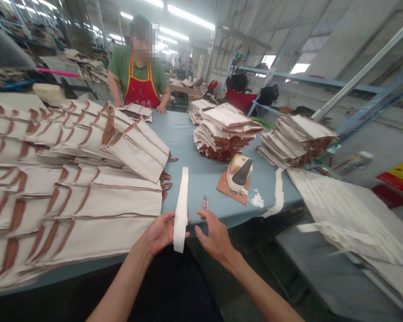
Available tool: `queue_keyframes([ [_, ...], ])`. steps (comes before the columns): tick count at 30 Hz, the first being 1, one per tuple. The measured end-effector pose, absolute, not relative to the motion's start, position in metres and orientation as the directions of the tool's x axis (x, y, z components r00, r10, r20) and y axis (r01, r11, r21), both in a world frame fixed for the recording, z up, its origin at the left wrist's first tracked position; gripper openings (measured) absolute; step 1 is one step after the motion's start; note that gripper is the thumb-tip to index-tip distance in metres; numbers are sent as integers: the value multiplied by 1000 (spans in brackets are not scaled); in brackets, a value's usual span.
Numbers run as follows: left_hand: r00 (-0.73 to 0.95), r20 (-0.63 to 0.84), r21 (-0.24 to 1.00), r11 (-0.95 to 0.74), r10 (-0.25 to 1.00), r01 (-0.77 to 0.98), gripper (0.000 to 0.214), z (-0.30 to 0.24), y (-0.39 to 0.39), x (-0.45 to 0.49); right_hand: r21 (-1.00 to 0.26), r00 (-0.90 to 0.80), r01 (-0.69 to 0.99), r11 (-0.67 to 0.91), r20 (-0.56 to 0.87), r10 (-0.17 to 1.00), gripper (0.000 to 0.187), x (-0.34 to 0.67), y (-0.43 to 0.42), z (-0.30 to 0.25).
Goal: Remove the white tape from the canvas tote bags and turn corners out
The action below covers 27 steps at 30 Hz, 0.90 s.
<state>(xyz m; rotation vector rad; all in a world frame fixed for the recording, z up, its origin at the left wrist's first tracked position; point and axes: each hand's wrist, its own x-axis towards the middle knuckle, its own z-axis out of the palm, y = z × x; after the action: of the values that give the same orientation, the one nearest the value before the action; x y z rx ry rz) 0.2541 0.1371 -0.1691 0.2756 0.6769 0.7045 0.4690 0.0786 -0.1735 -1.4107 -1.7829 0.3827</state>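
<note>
My left hand (pixel 161 232) holds a long cream fabric strip (pixel 180 214), which stands nearly upright at the table's front edge, with some fingers hidden behind it. To the right of the strip, my right hand (pixel 216 237) has its thumb and index finger apart and nothing between them. Just beyond those fingertips lies a small pair of thread snips (pixel 205 202) with pinkish handles. Neat rows of cream fabric pieces with brown edging (pixel 121 197) lie close to my left hand.
A glue pot (pixel 238 172) sits on a brown board (pixel 223 184) on the blue-grey table (pixel 177 134). Stacks of fabric pieces (pixel 225 127) stand behind it. More cream strips (pixel 359 205) hang over a side surface at right. Across the table stands a person in a red apron (pixel 143 89).
</note>
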Motion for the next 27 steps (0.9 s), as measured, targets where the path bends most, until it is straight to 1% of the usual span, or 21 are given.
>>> queue_keyframes([
  [3,591,-435,411,734,679,-541,24,-169,135,253,-562,-123,718,410,477,870,58,458,47,-196],
  [6,614,-409,381,737,675,-558,31,-167,135,253,-484,-177,738,470,533,827,63,444,41,-207],
  [9,607,-402,378,728,686,-572,32,-167,133,255,-447,-205,732,514,576,792,57,435,45,-207],
  [11,593,-406,385,719,695,-579,30,-168,132,256,-449,-214,714,537,591,778,43,433,47,-203],
  [13,578,-416,393,712,702,-582,29,-169,131,258,-474,-210,691,545,590,780,26,433,47,-198],
  [14,570,-422,398,709,705,-582,29,-170,130,258,-497,-198,680,539,583,788,20,433,47,-195],
  [17,544,-440,415,699,715,-582,29,-169,128,259,-596,-125,645,479,536,835,15,430,46,-187],
  [19,530,-445,430,691,722,-580,29,-167,124,260,-680,-47,610,406,480,876,18,428,46,-184],
  [23,511,-441,471,675,737,-567,32,-161,116,261,-842,113,496,210,303,946,39,426,52,-181],
  [25,496,-440,502,663,748,-555,32,-159,114,264,-892,141,429,141,221,965,47,426,56,-180],
  [27,471,-441,544,645,764,-537,32,-157,112,269,-923,144,372,100,164,976,48,425,59,-177],
])
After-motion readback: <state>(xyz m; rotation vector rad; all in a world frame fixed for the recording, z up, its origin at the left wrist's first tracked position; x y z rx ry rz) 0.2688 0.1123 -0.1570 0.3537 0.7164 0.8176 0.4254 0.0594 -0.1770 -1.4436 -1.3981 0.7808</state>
